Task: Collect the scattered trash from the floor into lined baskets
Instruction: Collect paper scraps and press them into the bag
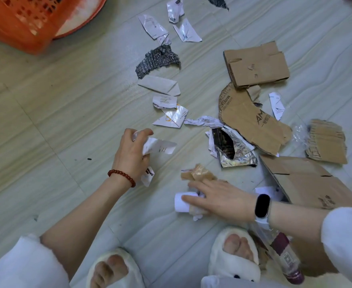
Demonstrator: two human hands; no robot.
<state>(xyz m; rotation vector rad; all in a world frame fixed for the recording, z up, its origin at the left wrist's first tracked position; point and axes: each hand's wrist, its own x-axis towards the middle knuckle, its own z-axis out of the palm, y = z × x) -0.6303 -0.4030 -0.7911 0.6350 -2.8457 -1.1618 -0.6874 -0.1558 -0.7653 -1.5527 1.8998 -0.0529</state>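
Pale tiled floor (56,121) under everything, litter spread across its middle and right. Orange plastic basket (19,19) at the top left corner, well apart from the litter, a white lining showing at its rim. Large flattened cardboard sheet (308,181) at the right, just beyond the right wrist. Curved cardboard piece (252,121) above it, printed in black, and a folded cardboard box (256,63) touching that piece's upper edge. Ribbed cardboard scrap (326,142) at the far right, beside a bit of clear film. Grey knitted scrap (158,59) near the centre top, torn white papers (166,28) above it and more white scraps (166,104) below. Crumpled silver foil wrapper (233,148) between the hands and the curved cardboard. Clear bottle with a maroon label (283,258) lying by the right slipper. Left hand (131,154), red bead bracelet at the wrist, fingers curled round a bunch of white paper scraps (158,146), lifted just above the floor. Right hand (220,196), black band at the wrist, fingers stretched nearly straight and resting on a rolled white paper (181,202) with a crumpled brown wrapper (200,173) touching the fingertips.
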